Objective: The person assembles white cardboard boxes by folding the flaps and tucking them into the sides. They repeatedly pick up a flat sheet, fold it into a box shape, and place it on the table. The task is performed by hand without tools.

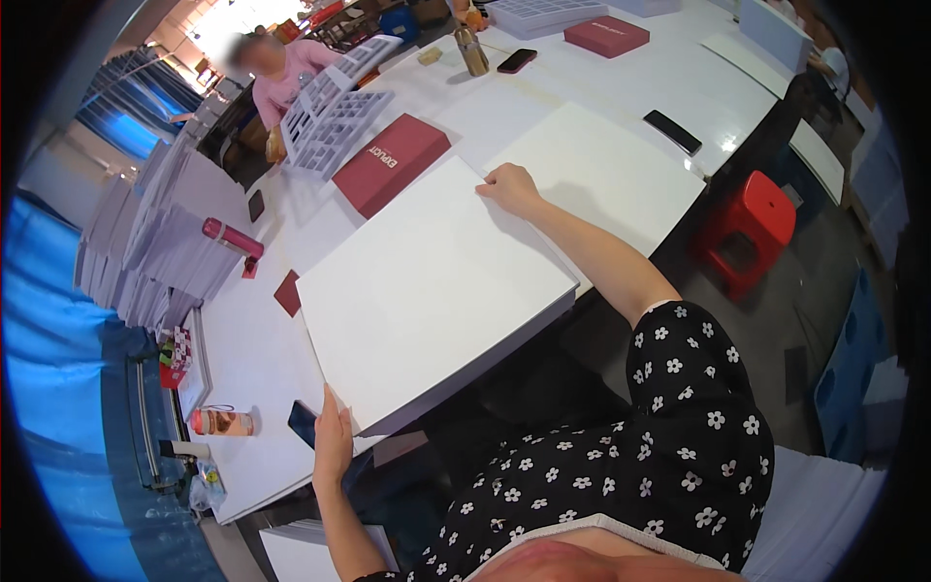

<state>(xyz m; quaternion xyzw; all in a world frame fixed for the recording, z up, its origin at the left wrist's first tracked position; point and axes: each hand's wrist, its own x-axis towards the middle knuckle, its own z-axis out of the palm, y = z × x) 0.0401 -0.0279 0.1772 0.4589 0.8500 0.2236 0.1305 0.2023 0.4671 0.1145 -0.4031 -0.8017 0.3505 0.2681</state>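
A large white board [436, 291] lies in front of me, on top of a thick pile with a pale side face toward me. My right hand [511, 189] is closed at its far right corner, fingers curled over the edge. At the near left corner, my left hand [333, 446] holds the side edge, its fingers close together and partly hidden. Another white sheet [601, 175] lies to the right, under my right forearm. Just beyond the board sits a dark red box [393, 165]. A phone [303, 423] lies beside my left hand.
White compartment trays [339, 131] stand near a person in pink [286, 82] across the white table [553, 82]. Stacked pale boards [175, 223] and a pink flask [233, 238] are at left. A red stool [747, 233] stands right of the table.
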